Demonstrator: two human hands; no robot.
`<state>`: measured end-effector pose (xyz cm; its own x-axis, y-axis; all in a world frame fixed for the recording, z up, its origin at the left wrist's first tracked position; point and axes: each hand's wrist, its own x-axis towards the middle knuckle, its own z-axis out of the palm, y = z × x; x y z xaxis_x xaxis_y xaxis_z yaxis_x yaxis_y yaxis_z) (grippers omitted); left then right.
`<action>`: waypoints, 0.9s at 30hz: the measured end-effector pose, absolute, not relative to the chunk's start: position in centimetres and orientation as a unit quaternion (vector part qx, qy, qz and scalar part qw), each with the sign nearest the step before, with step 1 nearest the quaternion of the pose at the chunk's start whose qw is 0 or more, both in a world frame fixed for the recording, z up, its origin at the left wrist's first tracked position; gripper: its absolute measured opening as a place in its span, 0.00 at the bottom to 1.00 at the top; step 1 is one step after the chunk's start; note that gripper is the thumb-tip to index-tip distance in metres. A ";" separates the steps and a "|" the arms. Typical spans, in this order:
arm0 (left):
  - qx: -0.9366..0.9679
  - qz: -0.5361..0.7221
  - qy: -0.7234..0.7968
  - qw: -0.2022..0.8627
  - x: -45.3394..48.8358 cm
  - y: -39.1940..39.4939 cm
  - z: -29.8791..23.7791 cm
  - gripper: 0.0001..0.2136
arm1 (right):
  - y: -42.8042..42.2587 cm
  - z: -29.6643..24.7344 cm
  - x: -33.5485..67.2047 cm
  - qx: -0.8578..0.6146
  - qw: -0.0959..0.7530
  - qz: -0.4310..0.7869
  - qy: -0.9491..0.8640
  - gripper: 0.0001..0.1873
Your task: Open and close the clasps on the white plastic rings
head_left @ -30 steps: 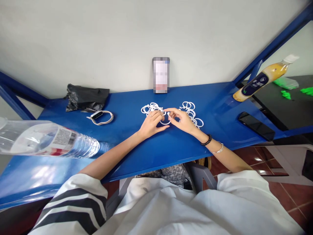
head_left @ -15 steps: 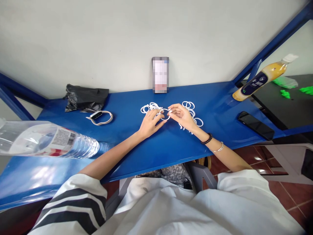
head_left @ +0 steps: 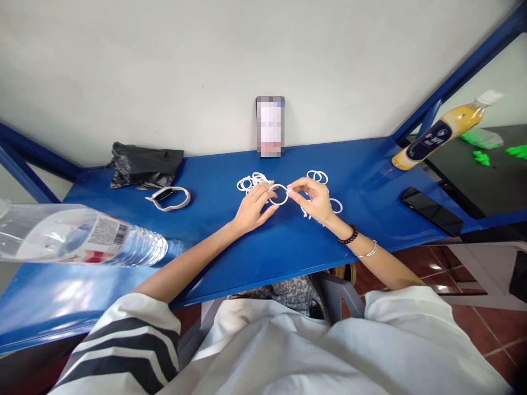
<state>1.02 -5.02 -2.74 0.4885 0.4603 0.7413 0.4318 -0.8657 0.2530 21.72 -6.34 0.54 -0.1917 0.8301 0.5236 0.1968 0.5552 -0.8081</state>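
Both my hands meet over the middle of the blue table point(head_left: 263, 247). Between them is a white ring point(head_left: 279, 195), held just above the tabletop. My left hand point(head_left: 253, 207) pinches its left side with fingertips closed. My right hand point(head_left: 310, 198) pinches its right side. Several more white rings lie in a pile point(head_left: 250, 181) behind my left hand. A second pile of white rings point(head_left: 318, 176) lies behind and under my right hand. My right wrist wears a dark bead bracelet and a thin silver bangle.
A phone point(head_left: 270, 126) leans upright against the wall behind the rings. A smart band point(head_left: 168, 197) and a black bag point(head_left: 142, 163) lie at the left. A clear water bottle point(head_left: 78, 235) is near left. An orange drink bottle point(head_left: 444, 131) and a dark phone point(head_left: 431, 211) are at right.
The ring was low between curled fingers; now both hands hold it up by its sides, in plain view. My right hand has drawn slightly back toward the right pile.
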 end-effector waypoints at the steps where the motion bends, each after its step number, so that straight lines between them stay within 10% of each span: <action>1: 0.862 0.437 0.255 0.015 1.0 -5.0 -2.7 0.10 | -6.4 0.6 21.7 -0.361 0.523 0.294 -0.714 0.10; 27: 0.827 0.489 0.274 0.035 1.2 -5.5 -2.1 0.07 | -6.6 1.1 21.7 -0.325 0.503 0.170 -0.783 0.04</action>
<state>1.22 -5.51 -2.06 0.3714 0.4881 0.7898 0.4193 -0.8472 0.3264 21.69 -6.57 1.11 -0.2825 0.6798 0.6768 0.3383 0.7308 -0.5929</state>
